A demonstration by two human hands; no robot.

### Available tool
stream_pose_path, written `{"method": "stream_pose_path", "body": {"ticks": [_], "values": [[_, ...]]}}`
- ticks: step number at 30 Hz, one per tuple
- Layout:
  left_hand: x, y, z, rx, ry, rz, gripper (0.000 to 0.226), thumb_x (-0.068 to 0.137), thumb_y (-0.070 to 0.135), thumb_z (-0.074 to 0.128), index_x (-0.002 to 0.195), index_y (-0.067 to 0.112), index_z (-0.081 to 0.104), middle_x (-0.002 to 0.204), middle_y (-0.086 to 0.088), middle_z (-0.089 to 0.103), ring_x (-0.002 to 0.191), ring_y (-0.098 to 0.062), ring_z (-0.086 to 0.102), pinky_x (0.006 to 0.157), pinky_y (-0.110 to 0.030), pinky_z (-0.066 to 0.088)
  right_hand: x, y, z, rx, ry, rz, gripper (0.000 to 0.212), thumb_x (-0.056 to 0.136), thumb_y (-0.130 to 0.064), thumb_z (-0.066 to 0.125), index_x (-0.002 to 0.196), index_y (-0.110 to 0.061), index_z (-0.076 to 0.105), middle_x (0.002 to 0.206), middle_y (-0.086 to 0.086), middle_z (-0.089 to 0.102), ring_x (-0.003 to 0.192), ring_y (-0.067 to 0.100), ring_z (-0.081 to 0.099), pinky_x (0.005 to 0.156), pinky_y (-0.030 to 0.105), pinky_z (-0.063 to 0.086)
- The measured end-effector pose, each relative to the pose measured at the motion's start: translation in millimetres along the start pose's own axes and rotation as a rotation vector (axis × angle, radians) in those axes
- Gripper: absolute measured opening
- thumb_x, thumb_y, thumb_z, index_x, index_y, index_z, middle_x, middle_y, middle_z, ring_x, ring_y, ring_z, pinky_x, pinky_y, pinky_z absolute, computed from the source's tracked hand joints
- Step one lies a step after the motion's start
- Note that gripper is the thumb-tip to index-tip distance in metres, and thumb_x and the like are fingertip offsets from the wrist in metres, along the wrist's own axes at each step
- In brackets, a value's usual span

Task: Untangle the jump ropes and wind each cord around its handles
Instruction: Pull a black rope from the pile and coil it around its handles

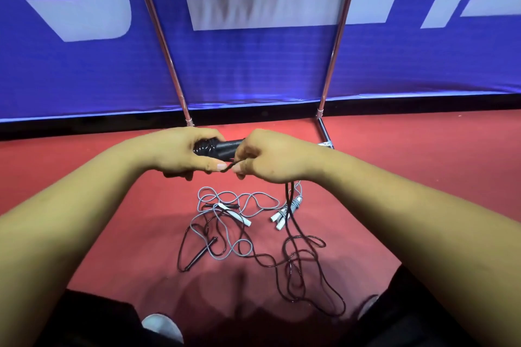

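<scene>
Above the red floor (423, 166), the left hand (180, 153) grips a pair of black handles (225, 146), its fingers curled round the black cord (287, 200) coiled on them. The right hand (270, 158) pinches that cord just beside the handles' bare end. Below the handles the cord's slack hangs down and loops on the floor, near a loose grey jump rope (225, 196) tangled with a second black rope (197, 256), and beside a wound grey rope (284, 213).

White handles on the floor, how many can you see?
3. One white handle lies loose on the red floor; two more sit side by side to its right, with grey cord wound round them. Another may be hidden.
</scene>
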State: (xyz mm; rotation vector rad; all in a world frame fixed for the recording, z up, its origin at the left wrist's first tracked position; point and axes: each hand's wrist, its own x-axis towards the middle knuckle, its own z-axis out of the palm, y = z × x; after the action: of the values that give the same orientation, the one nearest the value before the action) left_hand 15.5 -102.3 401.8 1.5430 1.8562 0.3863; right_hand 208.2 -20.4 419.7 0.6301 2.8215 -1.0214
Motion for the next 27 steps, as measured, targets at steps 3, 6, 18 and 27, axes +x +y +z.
{"method": "stream_pose_path", "body": {"ticks": [3,6,18,27], "values": [[-3,-1,-4,-0.010,-0.052,0.004,0.022,0.082,0.035,0.075,0.100,0.032,0.062,0.080,-0.001,0.069,0.057,-0.020,0.065,0.041,-0.026,0.041,0,0,-2,0.000,0.044,-0.013,0.022,0.095,-0.022,0.058,0.083,-0.010,0.072,0.063,0.003,0.050,0.053,0.013,0.042,0.049,0.020,0.033],[-6,5,-2,0.060,-0.069,0.016,0.026,0.079,0.038,0.079,0.099,0.038,0.062,0.076,0.006,0.067,0.058,-0.018,0.067,0.049,-0.031,0.048,2,2,-4,-0.004,0.082,-0.018,0.022,0.095,-0.021,0.057,0.081,-0.010,0.071,0.066,0.008,0.057,0.057,0.014,0.046,0.052,0.020,0.034],[-9,37,27,0.355,0.136,0.084,0.055,0.065,0.071,0.073,0.072,0.018,0.057,0.045,0.009,0.056,0.043,-0.007,0.058,0.053,-0.035,0.049,10,22,-21,0.122,0.258,-0.127,0.025,0.075,-0.021,0.082,0.080,-0.008,0.062,0.065,0.011,0.061,0.055,0.015,0.047,0.055,0.030,0.042],[-17,48,30,0.018,0.255,0.237,0.026,0.071,0.044,0.077,0.081,0.026,0.062,0.053,0.007,0.063,0.041,-0.011,0.061,0.044,-0.019,0.044,22,56,-7,0.828,0.142,-0.056,0.020,0.083,-0.003,0.064,0.070,-0.017,0.066,0.065,0.004,0.059,0.054,0.014,0.048,0.052,0.023,0.039]]}}
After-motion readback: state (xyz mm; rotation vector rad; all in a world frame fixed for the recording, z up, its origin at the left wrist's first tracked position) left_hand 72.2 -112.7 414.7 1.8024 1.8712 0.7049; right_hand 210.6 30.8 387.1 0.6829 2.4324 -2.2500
